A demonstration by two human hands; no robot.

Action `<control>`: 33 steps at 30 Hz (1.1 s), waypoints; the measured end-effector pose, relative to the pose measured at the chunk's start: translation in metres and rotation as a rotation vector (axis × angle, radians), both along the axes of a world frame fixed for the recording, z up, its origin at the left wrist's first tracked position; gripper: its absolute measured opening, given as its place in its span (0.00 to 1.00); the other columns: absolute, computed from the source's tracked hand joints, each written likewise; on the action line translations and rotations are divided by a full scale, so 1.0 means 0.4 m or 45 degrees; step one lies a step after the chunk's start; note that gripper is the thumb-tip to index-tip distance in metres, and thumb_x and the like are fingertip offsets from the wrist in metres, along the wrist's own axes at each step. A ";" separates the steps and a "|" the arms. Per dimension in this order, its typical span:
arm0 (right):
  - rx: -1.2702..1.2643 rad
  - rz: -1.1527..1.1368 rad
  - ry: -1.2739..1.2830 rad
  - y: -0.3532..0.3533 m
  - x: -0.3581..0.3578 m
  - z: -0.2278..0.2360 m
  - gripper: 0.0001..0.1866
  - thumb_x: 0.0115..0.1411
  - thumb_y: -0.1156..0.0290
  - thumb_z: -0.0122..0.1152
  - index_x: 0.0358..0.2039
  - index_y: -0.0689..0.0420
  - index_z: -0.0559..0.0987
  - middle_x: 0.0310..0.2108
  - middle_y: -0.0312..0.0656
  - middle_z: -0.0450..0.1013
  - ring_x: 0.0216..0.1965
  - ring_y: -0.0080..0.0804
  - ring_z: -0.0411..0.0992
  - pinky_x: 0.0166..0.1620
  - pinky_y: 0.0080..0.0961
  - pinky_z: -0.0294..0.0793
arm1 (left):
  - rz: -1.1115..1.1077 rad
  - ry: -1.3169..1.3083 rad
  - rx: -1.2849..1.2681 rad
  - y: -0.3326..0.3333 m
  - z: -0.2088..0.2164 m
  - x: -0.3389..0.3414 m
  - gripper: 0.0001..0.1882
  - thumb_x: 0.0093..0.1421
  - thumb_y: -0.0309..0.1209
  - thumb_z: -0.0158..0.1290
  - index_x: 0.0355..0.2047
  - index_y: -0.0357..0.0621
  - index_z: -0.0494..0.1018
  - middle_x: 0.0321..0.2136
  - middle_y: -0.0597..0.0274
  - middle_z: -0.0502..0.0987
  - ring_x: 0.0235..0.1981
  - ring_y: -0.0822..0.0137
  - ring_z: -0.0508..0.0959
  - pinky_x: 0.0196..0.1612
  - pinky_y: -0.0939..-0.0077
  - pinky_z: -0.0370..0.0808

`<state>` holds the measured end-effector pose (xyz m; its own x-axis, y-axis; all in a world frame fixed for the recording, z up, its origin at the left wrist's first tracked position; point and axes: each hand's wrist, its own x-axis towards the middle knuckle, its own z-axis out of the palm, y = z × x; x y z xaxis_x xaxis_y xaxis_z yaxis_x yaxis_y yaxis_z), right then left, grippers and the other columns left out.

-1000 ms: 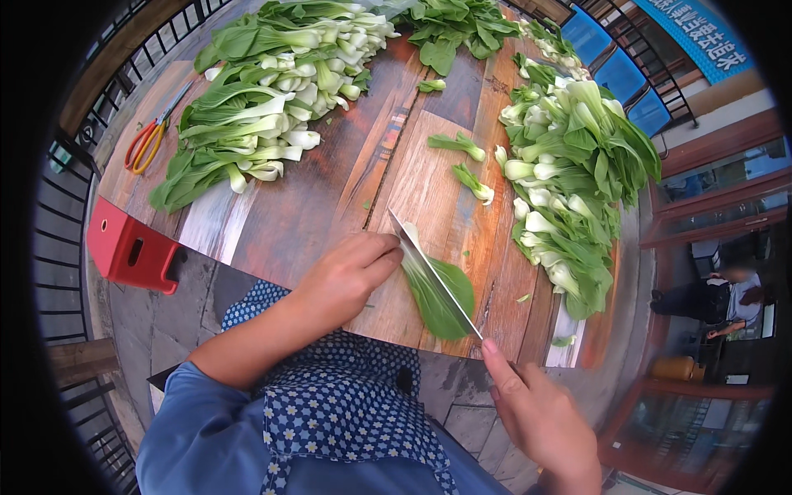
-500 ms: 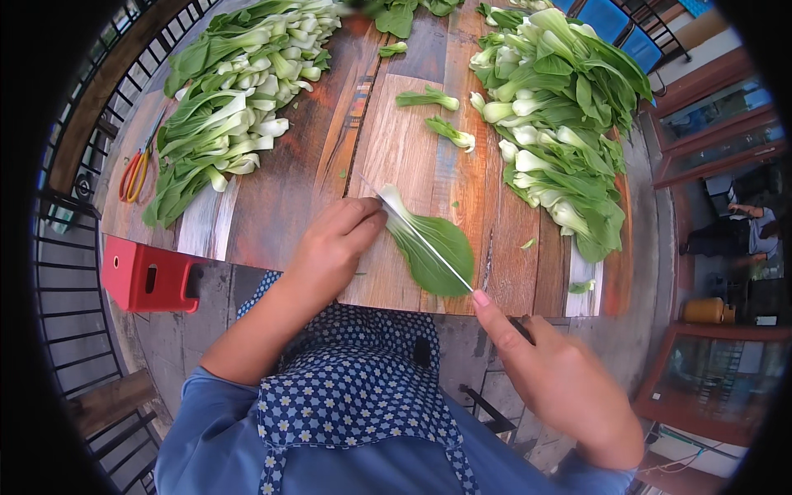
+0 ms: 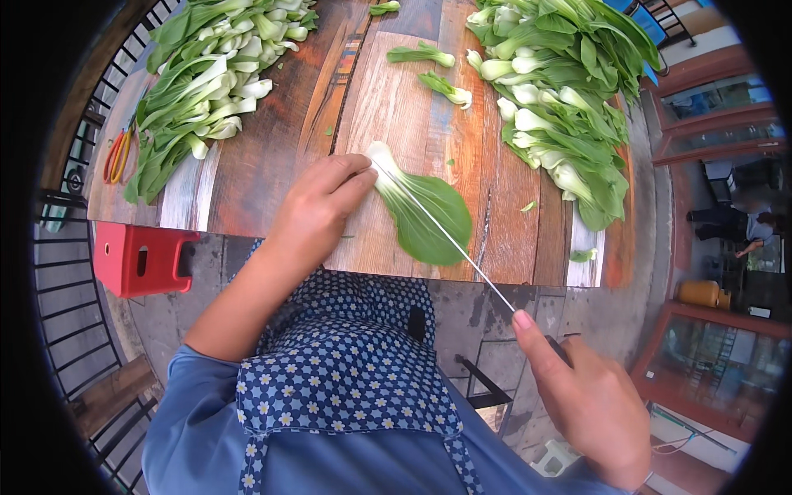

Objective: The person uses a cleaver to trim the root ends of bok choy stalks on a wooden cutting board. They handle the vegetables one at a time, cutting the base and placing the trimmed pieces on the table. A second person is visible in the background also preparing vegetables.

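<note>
A single bok choy (image 3: pixel 422 235) lies on the wooden table, white stem end pointing away and broad green leaf toward me. My left hand (image 3: pixel 326 202) is closed at its white base, fingertips pinching the stem. In my right hand (image 3: pixel 582 392) is a long thin knife (image 3: pixel 492 286), gripped by its dark handle beyond the table's near edge. The blade runs slantwise along the bok choy, from near my left fingertips over the leaf. Whether it has cut in, I cannot tell.
Heaps of bok choy lie at the left (image 3: pixel 219 87) and right (image 3: pixel 553 107). Two small bok choy pieces (image 3: pixel 445 89) rest farther up the table (image 3: pixel 280 107). Scissors (image 3: pixel 120 155) lie far left. A red stool (image 3: pixel 140 257) stands below the left edge; a person (image 3: pixel 747 223) is at far right.
My right hand has drawn the knife back toward the lower right, so more blade shows past the leaf. My left hand still holds the stem. The whole view has shifted slightly.
</note>
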<state>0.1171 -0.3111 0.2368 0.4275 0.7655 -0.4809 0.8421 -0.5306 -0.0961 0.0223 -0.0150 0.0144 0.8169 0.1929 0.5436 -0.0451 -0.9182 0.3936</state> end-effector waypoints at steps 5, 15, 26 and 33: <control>-0.001 -0.057 -0.023 -0.030 -0.022 0.004 0.43 0.55 0.81 0.66 0.71 0.37 0.71 0.25 0.46 0.67 0.22 0.50 0.72 0.26 0.44 0.71 | -0.035 -0.029 0.024 -0.001 0.005 0.008 0.18 0.53 0.18 0.56 0.46 0.35 0.80 0.46 0.49 0.81 0.45 0.49 0.82 0.50 0.61 0.80; 0.166 -0.012 -0.112 -0.041 -0.031 -0.018 0.43 0.55 0.81 0.66 0.71 0.39 0.71 0.23 0.44 0.66 0.21 0.47 0.72 0.25 0.43 0.71 | -0.005 0.039 0.300 -0.013 0.037 0.017 0.21 0.56 0.23 0.54 0.52 0.39 0.80 0.53 0.55 0.81 0.60 0.52 0.76 0.63 0.55 0.72; 0.099 -0.036 -0.124 -0.068 -0.049 0.004 0.41 0.56 0.80 0.67 0.70 0.40 0.72 0.22 0.43 0.64 0.20 0.45 0.70 0.24 0.42 0.70 | -0.105 0.126 0.310 -0.004 0.018 0.025 0.23 0.59 0.27 0.52 0.54 0.38 0.80 0.56 0.56 0.80 0.63 0.53 0.74 0.66 0.55 0.70; 0.226 -0.064 -0.047 -0.112 -0.029 -0.023 0.42 0.55 0.80 0.69 0.70 0.41 0.72 0.22 0.43 0.66 0.20 0.46 0.69 0.26 0.42 0.71 | -0.080 0.135 0.316 -0.002 0.015 0.015 0.23 0.58 0.27 0.52 0.54 0.38 0.80 0.55 0.57 0.80 0.63 0.54 0.74 0.66 0.55 0.70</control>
<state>0.1055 -0.3557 0.2277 0.4824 0.8141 -0.3232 0.8197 -0.5497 -0.1613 0.0283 -0.0159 0.0204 0.8779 0.0119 0.4786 -0.0753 -0.9838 0.1625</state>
